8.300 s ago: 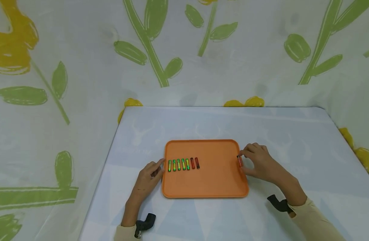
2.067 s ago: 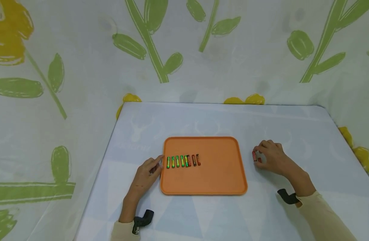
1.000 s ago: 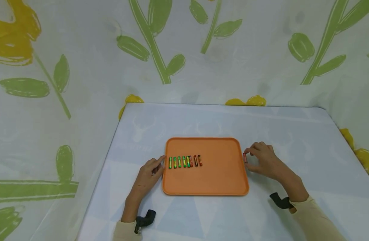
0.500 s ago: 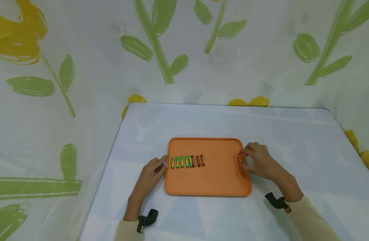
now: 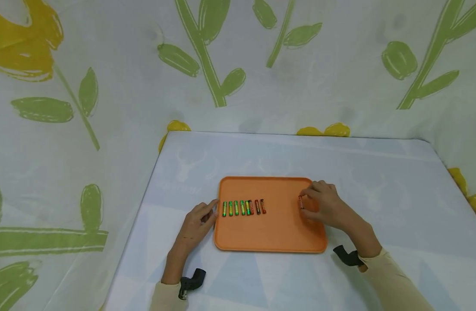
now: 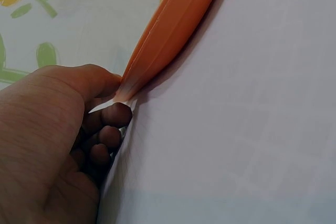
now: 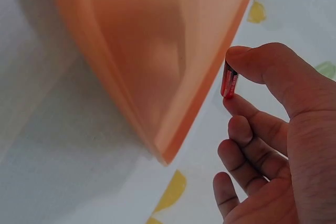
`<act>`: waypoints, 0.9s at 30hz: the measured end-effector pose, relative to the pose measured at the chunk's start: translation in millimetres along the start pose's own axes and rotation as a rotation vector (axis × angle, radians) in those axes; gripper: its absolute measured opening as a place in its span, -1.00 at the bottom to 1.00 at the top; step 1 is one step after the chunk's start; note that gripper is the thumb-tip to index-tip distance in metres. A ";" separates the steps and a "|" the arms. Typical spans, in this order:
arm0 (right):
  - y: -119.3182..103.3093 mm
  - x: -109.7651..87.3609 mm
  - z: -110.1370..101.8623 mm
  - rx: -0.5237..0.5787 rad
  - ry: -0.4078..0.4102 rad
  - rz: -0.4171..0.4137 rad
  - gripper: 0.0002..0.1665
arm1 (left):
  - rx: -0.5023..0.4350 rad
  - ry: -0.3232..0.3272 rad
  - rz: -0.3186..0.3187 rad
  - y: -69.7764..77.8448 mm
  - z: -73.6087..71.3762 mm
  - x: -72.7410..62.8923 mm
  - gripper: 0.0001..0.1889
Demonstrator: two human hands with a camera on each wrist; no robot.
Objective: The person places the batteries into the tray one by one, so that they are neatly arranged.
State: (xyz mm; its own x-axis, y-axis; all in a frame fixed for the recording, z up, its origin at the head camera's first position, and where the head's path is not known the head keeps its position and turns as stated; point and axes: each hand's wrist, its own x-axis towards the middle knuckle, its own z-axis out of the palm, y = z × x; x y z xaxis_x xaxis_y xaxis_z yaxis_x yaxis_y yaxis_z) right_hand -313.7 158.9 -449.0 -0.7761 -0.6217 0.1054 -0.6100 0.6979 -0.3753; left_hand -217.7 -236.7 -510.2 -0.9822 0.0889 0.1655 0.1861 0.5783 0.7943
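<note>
Between thumb and index finger, my right hand (image 5: 325, 205) pinches a small red-and-black battery (image 7: 229, 81). In the head view that battery is over the right part of the orange tray (image 5: 272, 237), apart from the others. My left hand (image 5: 195, 224) holds the tray's left rim, with the thumb and a fingertip at its edge (image 6: 163, 32) in the left wrist view and the other fingers curled. On the tray's left half, several green-and-yellow batteries (image 5: 236, 208) stand side by side in a row. Beside them lie 3 red-and-black batteries (image 5: 257, 207), the leftmost close against the last green one.
A pale patterned cloth covers the table (image 5: 238, 155) beneath the tray. Behind and to the left hangs a light curtain (image 5: 125, 77) printed with green leaves and yellow flowers. Black camera mounts (image 5: 193, 280) sit at both wrists.
A third red battery has joined the row since the earliest frame. My right hand has come from right of the tray leftward over it, carrying another red battery. The left hand keeps its place.
</note>
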 end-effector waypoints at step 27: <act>-19.0 25.1 17.1 0.020 0.010 -0.073 -0.59 | -0.002 -0.001 0.007 -1.9 0.7 0.5 -0.55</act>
State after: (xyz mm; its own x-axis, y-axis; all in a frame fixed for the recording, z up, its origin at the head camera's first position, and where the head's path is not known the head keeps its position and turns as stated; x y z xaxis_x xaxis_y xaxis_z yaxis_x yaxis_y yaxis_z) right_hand -318.8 123.9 -454.9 -0.7316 -0.6667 0.1420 -0.6614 0.6438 -0.3849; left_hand -218.6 -237.3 -512.0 -0.9808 0.0939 0.1707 0.1933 0.5763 0.7940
